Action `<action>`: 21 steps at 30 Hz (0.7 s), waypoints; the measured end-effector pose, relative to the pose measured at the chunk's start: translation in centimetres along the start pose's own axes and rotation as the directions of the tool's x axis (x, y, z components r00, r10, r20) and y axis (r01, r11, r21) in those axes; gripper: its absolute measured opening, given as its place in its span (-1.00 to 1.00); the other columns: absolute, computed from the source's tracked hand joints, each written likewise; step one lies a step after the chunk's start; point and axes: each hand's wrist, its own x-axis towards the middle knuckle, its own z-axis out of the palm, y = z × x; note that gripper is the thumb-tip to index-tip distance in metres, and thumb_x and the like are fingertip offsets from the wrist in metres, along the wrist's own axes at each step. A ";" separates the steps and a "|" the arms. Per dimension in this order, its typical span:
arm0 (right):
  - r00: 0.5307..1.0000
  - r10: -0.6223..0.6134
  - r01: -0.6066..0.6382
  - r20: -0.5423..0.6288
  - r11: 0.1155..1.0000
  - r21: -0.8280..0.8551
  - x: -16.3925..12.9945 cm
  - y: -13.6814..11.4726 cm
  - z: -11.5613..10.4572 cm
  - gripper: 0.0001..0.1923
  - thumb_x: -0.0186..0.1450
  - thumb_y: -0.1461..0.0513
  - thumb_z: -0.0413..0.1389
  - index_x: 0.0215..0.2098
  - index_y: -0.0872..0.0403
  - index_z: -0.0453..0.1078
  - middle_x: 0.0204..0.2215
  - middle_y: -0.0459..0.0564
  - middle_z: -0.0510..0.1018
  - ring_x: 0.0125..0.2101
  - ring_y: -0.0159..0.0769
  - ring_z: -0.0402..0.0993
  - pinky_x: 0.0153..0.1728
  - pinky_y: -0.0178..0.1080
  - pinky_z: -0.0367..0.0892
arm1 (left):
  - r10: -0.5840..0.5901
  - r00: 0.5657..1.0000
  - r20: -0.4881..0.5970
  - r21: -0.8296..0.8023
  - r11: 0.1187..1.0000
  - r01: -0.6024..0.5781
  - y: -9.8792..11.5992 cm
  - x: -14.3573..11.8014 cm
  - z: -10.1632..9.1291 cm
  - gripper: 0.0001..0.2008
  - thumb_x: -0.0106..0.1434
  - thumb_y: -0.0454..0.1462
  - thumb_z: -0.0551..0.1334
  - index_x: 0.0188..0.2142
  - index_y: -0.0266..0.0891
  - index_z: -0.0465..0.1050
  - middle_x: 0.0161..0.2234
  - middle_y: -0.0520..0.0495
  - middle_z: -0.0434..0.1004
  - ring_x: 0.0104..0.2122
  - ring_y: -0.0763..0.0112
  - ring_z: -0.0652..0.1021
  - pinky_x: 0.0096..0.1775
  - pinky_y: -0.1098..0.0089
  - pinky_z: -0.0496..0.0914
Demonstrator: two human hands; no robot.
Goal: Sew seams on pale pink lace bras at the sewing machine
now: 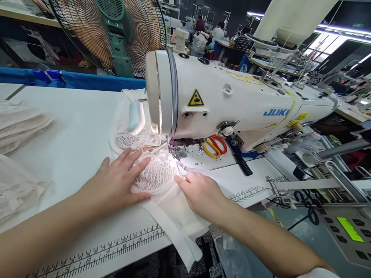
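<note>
A cream lace bra (155,174) lies under the needle area of a white sewing machine (203,92), one cup in front of the needle and more lace behind it. My left hand (123,177) rests flat on the left side of the cup, its fingers spread. At the cup's right edge, close to the presser foot (173,151), my right hand (199,189) is closed on the fabric, thumb and fingers pressed together. A pale fabric band (174,235) hangs over the table's front edge. The fingertips of my right hand are partly hidden.
Red and yellow-handled scissors (216,146) and a black-handled tool (243,164) lie right of the needle. Stacked cream pieces (20,123) sit at left. A fan (116,34) stands behind. A control panel (348,227) is at lower right. People work farther back.
</note>
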 end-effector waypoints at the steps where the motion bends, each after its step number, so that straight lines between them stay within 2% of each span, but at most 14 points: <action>1: 1.000 -0.001 0.001 0.025 1.000 -0.006 0.2 0.0 -0.3 -0.44 0.24 0.41 -0.06 0.20 0.05 0.22 -0.31 0.06 0.51 -0.34 -0.22 0.43 -0.50 -0.27 0.10 | -0.008 1.000 0.013 -0.002 1.000 0.008 -0.1 0.4 -0.2 -0.14 0.09 0.20 0.10 0.31 -0.07 0.05 0.38 -0.11 -0.14 0.32 -0.22 -0.05 0.14 -0.31 0.07; 6: 0.996 0.014 -0.013 0.089 1.000 -0.012 1.6 0.1 -1.5 -0.39 0.25 0.37 -0.06 0.28 0.06 0.12 -0.33 0.06 0.58 -0.34 -0.22 0.51 -0.55 -0.29 0.14 | -0.034 0.994 0.107 -0.007 0.999 0.035 -0.3 2.1 -2.1 -0.14 0.10 0.16 0.12 0.32 -0.13 0.05 0.38 -0.16 -0.16 0.32 -0.19 -0.07 0.17 -0.27 0.03; 12: 0.964 0.107 -0.100 0.244 0.994 -0.039 3.5 -0.7 -3.0 -0.23 0.18 0.38 0.06 0.34 0.11 0.00 -0.37 0.10 0.61 -0.42 -0.18 0.54 -0.54 -0.27 0.28 | -0.013 0.992 0.129 0.002 1.000 0.013 -1.3 4.0 -2.9 -0.16 0.09 0.13 0.15 0.30 -0.11 0.07 0.38 -0.21 -0.14 0.32 -0.17 -0.05 0.15 -0.19 0.09; 16: 0.954 0.121 -0.111 0.275 0.993 -0.050 4.4 -1.3 -3.5 -0.10 0.09 0.41 0.13 0.36 0.18 -0.08 -0.40 0.14 0.62 -0.45 -0.18 0.54 -0.51 -0.25 0.34 | 0.032 0.992 0.121 0.017 0.999 -0.035 -2.0 5.2 -3.3 -0.19 0.14 0.08 0.12 0.31 -0.16 0.03 0.35 -0.29 -0.06 0.27 -0.14 0.10 0.13 -0.08 0.16; 19: 0.951 0.126 -0.114 0.281 0.992 -0.059 4.8 -1.8 -3.4 0.00 0.02 0.43 0.16 0.37 0.24 -0.15 -0.44 0.13 0.62 -0.48 -0.16 0.54 -0.53 -0.23 0.35 | -0.014 0.987 0.159 0.035 0.999 0.009 -2.2 5.9 -3.8 -0.14 0.09 0.10 0.14 0.32 -0.14 0.01 0.32 -0.28 0.04 0.18 -0.17 0.26 0.09 0.01 0.23; 21: 0.944 0.129 -0.110 0.304 0.991 -0.078 5.0 -2.0 -3.4 0.06 -0.03 0.47 0.17 0.37 0.25 -0.18 -0.49 0.10 0.62 -0.52 -0.15 0.54 -0.56 -0.23 0.35 | -0.018 0.988 0.152 0.033 0.999 0.013 -2.4 6.3 -4.0 -0.19 0.12 0.06 0.14 0.31 -0.18 0.04 0.27 -0.30 0.15 0.10 -0.20 0.36 0.05 0.02 0.27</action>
